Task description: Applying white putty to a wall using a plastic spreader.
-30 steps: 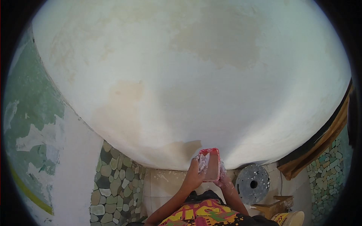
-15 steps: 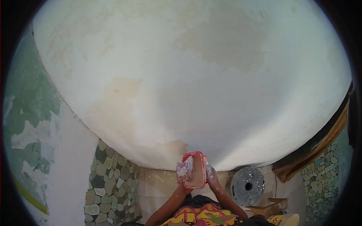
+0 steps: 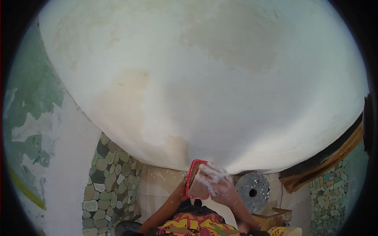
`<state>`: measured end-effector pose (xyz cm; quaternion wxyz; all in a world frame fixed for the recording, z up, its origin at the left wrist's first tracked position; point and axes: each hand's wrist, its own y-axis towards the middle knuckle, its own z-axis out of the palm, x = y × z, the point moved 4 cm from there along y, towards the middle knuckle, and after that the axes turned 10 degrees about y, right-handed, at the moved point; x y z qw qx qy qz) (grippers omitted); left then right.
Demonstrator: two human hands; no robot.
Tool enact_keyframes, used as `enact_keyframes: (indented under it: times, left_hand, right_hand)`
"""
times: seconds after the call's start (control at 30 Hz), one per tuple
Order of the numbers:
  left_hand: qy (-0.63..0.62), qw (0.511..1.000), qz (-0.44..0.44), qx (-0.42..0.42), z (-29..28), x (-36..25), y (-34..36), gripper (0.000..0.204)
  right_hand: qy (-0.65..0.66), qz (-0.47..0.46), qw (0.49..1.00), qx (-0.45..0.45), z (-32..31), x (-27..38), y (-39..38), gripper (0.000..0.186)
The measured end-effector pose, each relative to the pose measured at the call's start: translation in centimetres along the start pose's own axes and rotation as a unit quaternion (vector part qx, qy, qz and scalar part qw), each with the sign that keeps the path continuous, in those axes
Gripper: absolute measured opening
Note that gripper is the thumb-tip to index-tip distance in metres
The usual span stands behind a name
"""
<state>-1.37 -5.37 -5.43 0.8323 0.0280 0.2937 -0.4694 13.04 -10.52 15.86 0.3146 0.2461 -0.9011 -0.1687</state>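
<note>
My left hand point(image 3: 182, 189) grips the near left side of a small red rectangular tub point(image 3: 191, 168), tilted in front of my body. Inside the tub is a pale, pinkish-beige surface. White paste coats my right hand point(image 3: 215, 181), which reaches over the right side of the tub. Its fingers look stretched out and apart, though somewhat blurred, with nothing visible in them. Just beyond the tub rises a large white curved wall point(image 3: 220, 106) with beige and grey damp-looking patches.
A grey speckled disc point(image 3: 254, 192) with a centre hole stands at the right, near a brown wooden stool-like piece point(image 3: 273, 218) and a yellow-and-white bucket point(image 3: 289, 231). Pebble stonework point(image 3: 106, 185) lies left of the tiled floor point(image 3: 155, 179). Brown cloth-like material point(image 3: 315, 171) edges the wall's right side.
My right hand has moved from the tub's right edge to over its opening. The white-smeared crumpled shape at the tub's left side no longer shows. The view has shifted slightly.
</note>
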Motion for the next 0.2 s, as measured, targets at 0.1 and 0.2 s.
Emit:
enact_keyframes:
  times: [0.1,0.2]
  left_hand:
    - [-0.058,0.998,-0.010,0.006,-0.6,0.3,0.7,0.067]
    - [-0.051,0.997,-0.035,0.053,-1.0,-1.0,1.6,0.073]
  right_hand:
    - [-0.010,-0.059,0.996,0.064,0.7,2.0,1.4,0.063]
    - [-0.057,-0.057,0.994,0.069,3.6,-0.9,-0.6,0.067]
